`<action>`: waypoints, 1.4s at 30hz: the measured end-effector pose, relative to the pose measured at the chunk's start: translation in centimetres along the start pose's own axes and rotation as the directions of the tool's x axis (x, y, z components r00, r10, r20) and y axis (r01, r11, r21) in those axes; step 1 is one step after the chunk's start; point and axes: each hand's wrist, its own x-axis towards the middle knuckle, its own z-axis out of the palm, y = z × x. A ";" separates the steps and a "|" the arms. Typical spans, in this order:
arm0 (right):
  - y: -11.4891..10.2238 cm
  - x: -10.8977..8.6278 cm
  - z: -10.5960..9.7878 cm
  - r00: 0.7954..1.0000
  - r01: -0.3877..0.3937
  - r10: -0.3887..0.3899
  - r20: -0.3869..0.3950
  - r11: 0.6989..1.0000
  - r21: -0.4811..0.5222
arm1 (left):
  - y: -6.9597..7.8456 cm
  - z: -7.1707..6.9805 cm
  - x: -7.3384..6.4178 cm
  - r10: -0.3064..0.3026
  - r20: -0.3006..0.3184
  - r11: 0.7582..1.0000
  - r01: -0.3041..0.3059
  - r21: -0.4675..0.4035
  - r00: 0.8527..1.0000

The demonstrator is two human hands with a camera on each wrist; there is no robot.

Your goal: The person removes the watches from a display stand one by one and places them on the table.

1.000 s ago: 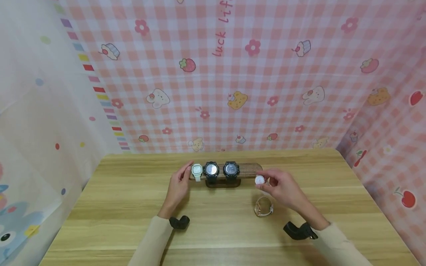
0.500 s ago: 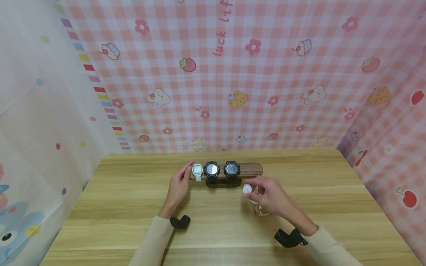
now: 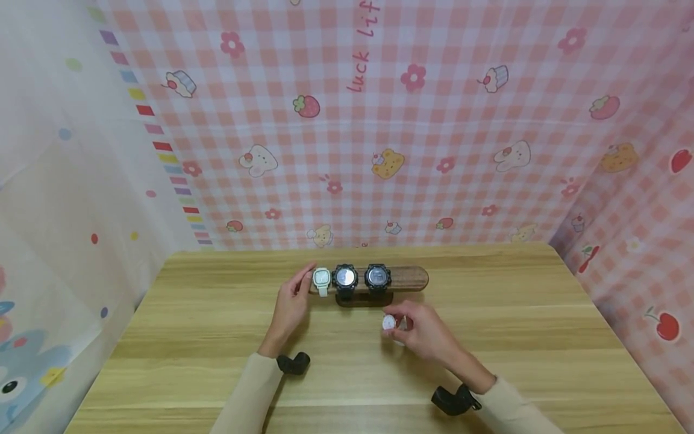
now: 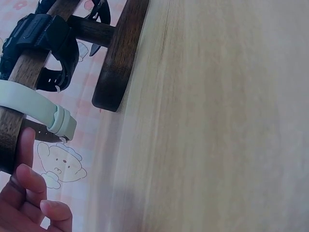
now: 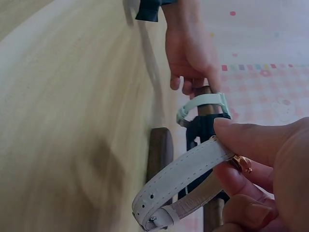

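My left hand (image 3: 290,308) grips the left end of a dark wooden watch stand (image 3: 410,278). Beside those fingers a pale mint watch (image 3: 321,277) is strapped round the bar, then two black sports watches (image 3: 345,277) to its right. The bar's right end is bare. In front of the stand, my right hand (image 3: 425,331) pinches a white-strapped wristwatch (image 5: 181,166) by its case between thumb and fingers. Its strap is buckled into a loop, seen in the right wrist view, and its white face points left in the head view.
The stand rests on a wood-grain table (image 3: 217,331) near its back edge. Pink checked cloth (image 3: 347,199) hangs behind and at the right, white patterned cloth (image 3: 108,211) at the left. Black camera mounts (image 3: 294,363) stick out from both wrists.
My right hand has moved left and nearer to me with the white-strapped watch. A gold-cased watch on the table, seen earlier, is out of sight now. The left hand has kept its place.
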 end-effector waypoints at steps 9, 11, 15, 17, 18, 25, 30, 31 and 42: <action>0.2 -0.2 1.0 1.000 -0.003 0.003 0.018 1.000 0.001 | -0.1 0.0 0.1 0.013 0.002 1.000 -0.013 0.007 1.000; 0.2 -0.2 1.2 1.000 -0.011 0.011 0.019 1.000 -0.016 | -0.1 0.0 0.1 0.012 -0.001 1.000 -0.012 0.004 1.000; 0.4 -0.3 1.7 0.999 -0.027 0.028 0.020 0.999 -0.043 | -0.1 0.1 0.0 0.005 -0.005 1.000 -0.005 -0.004 1.000; 0.4 -0.3 1.9 0.999 -0.031 0.032 0.018 0.998 -0.050 | -0.2 0.1 0.0 0.001 -0.006 1.000 -0.001 -0.005 1.000; 0.4 -0.4 2.0 0.999 -0.028 0.029 0.018 0.998 -0.057 | -0.1 0.1 0.0 -0.001 -0.007 1.000 0.001 -0.005 1.000; 0.3 -0.5 2.7 1.000 -0.016 0.017 0.014 0.994 -0.107 | -0.1 0.1 0.0 0.010 -0.008 1.000 -0.010 -0.002 1.000; 0.4 -0.6 3.0 0.999 -0.038 0.041 0.026 0.993 -0.108 | -0.1 0.2 0.0 0.011 -0.007 1.000 -0.011 -0.008 1.000; 0.4 -0.6 3.1 0.999 -0.037 0.040 0.025 0.993 -0.109 | -0.2 0.2 0.1 0.009 -0.006 1.000 -0.009 -0.005 1.000; 0.7 -0.6 4.0 0.998 -0.041 0.048 0.040 0.988 -0.150 | -0.1 0.2 0.0 0.015 -0.009 1.000 -0.015 -0.004 1.000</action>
